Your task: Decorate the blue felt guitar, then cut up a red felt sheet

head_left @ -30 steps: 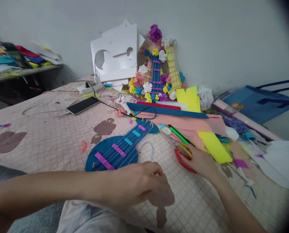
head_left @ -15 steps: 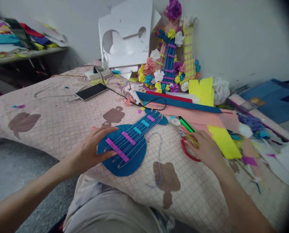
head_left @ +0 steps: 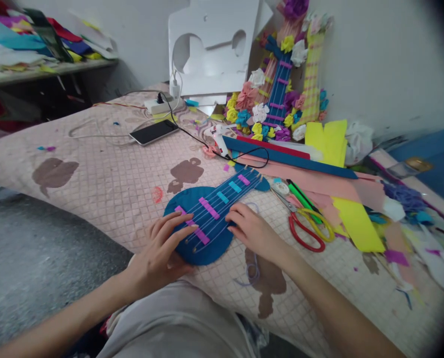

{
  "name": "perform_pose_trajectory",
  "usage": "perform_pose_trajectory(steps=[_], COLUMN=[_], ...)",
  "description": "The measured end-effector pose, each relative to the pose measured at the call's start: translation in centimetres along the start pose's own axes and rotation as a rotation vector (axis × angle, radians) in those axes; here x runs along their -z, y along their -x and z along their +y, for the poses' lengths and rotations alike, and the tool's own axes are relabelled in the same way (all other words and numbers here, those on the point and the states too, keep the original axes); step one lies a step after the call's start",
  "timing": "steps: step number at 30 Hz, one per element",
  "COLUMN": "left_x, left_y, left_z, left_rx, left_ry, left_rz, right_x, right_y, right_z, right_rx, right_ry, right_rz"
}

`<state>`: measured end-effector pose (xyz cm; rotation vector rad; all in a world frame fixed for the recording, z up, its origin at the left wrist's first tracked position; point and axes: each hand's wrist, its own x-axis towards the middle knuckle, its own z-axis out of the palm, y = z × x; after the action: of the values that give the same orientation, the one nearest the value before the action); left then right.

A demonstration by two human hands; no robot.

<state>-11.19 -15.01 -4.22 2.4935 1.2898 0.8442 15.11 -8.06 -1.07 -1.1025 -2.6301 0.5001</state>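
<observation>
A small blue craft guitar with pale strings and purple and light-blue strips lies flat on the cloth-covered table. Over the lower left of its body, my left hand rests with fingers spread and apart, two fingertips on the strings near the purple strip. My right hand is at the body's right edge, its fingers curled and closed on that rim. Red-and-yellow-handled scissors lie to the right, touched by neither hand. A loose lilac string curls on the cloth below my right hand.
Beyond the guitar are a white glue gun, a phone on a cable and a power strip. Coloured paper and a green cutter lie to the right. Flower-decorated guitars lean on the wall by white foam.
My right hand has let go of the scissors and moved left to the guitar's edge. My left hand has shifted lower on the body. The view has turned slightly left.
</observation>
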Motion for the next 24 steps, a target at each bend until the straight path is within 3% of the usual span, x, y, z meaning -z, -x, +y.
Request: perform_pose_trajectory(steps=[5,9,13,17,21,24], left_x=[-0.4,-0.5,-0.4,-0.4,-1.1,-1.5], left_y=[0.1,-0.1,0.1,0.0,-1.6,-2.9], left_z=[0.0,-0.3,-0.1,1.6,4.0,5.0], left_rx=[0.005,0.007,0.018,-0.042,-0.174,-0.241], left_ry=[-0.029,-0.055,-0.069,-0.080,-0.041,0.025], left_rz=[0.020,0.041,0.054,0.014,-0.021,-0.075], right_x=[0.9,1.4,1.8,2.2,3.3,4.9], right_y=[0.4,2.3,4.5,5.8,5.9,6.4], right_z=[-0.1,-0.5,-1.4,-2.9,-4.1,-2.5], right_rx=[0.041,-0.099,-0.176,-0.171,-0.129,-0.169], right_ry=[0.029,-0.074,-0.196,-0.294,-0.387,-0.305], right_rz=[-0.003,0.008,-0.065,-0.083,-0.096,-0.041])
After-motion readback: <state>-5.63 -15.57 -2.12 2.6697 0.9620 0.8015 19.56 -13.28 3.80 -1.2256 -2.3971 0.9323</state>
